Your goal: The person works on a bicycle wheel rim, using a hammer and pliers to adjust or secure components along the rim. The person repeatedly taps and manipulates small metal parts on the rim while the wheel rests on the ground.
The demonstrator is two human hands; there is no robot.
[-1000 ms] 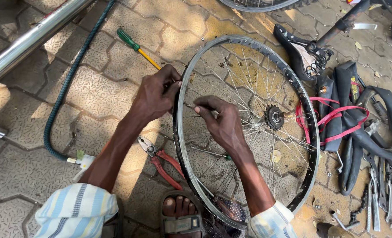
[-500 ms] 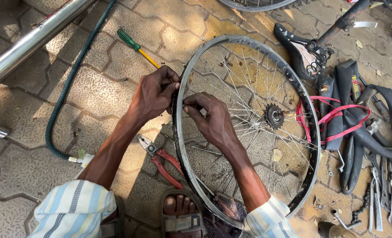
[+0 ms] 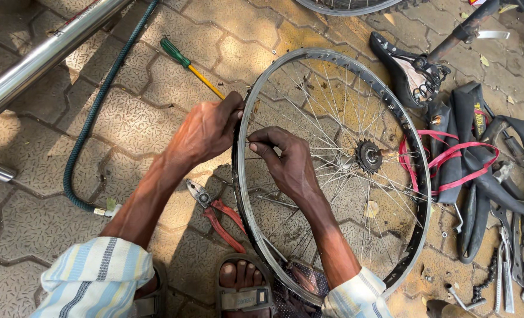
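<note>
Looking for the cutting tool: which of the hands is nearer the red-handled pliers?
Left. The left hand grips the wheel rim directly above the pliers; the right hand is inside the rim, farther right.

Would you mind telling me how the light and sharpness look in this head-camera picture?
Head view: dappled sunlight, brightest on the paving inside the bicycle wheel; glare along the steel tube; both hands, left hand and right hand, sharp; no obvious blur.

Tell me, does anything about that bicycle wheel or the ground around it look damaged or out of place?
Yes. The wheel is a bare rim, no tyre, and some spokes near the left hand and right hand look loose and uneven. Inner tubes and a detached saddle lie heaped on the paving, with red pliers nearby.
</note>
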